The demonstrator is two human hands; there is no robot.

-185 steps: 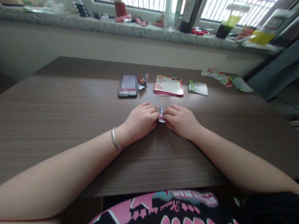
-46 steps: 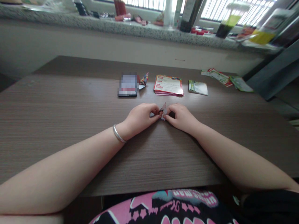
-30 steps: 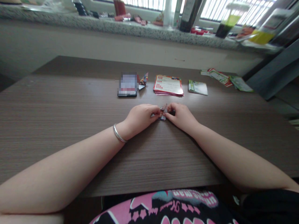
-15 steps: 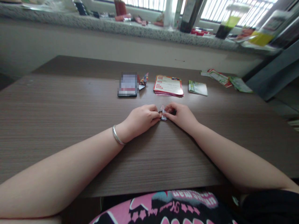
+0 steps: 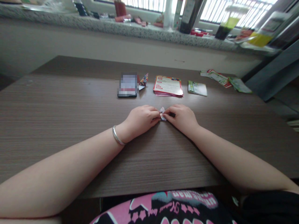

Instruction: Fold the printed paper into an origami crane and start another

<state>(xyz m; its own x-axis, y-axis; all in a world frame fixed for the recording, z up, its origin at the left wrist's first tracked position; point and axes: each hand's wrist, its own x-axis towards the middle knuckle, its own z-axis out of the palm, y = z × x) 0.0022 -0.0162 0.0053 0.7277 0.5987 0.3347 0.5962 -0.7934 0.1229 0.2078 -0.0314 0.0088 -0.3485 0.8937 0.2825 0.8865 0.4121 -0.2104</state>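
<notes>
A small piece of folded paper (image 5: 163,110), whitish with printed marks, is pinched between my two hands above the table. My left hand (image 5: 144,116), with a silver bangle at the wrist, grips its left side between thumb and fingers. From the right, my right hand (image 5: 182,116) holds the other side with thumb and index finger. The fingertips nearly meet and cover much of the paper, so its exact shape is hard to make out. Beyond the hands lies a stack of printed cards (image 5: 168,86) with red borders.
A phone-like device (image 5: 127,85) with a blurred screen lies beside a colourful folded paper (image 5: 144,80). Green-edged papers (image 5: 197,88) lie right of the cards, more leaflets (image 5: 219,78) farther back. Bottles and small items line the stone windowsill (image 5: 149,28) behind the brown table (image 5: 70,115).
The fingers of my right hand have closed in more on the paper, and its upright tip looks lower and more crumpled. My left hand has barely moved.
</notes>
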